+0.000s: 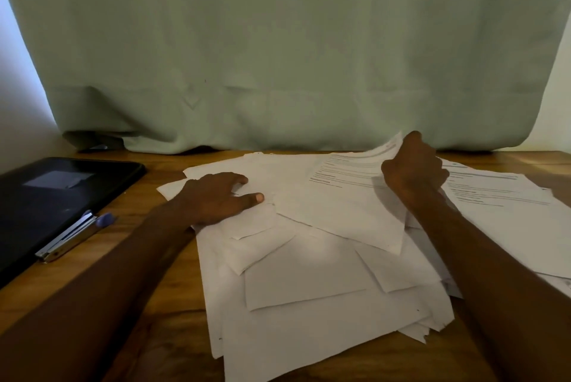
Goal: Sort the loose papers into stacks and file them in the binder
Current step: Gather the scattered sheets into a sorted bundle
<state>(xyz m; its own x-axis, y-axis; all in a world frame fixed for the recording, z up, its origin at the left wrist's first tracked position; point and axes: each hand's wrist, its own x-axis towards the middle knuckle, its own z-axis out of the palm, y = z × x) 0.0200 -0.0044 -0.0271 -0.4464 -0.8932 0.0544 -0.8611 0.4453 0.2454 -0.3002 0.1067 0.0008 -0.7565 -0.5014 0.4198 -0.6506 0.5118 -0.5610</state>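
Head view is showing sorting barely beginning: the right hand (412,170) is gripping one printed sheet (346,196), the left hand (216,196) is pressing flat on the unsorted papers (309,289); the binder (46,196) is lying shut, well left.

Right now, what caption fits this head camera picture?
Right hand lifts a printed white sheet from the loose paper pile; left hand rests flat on it.

Bare wood betw. binder (55,196) & paper pile (309,289).
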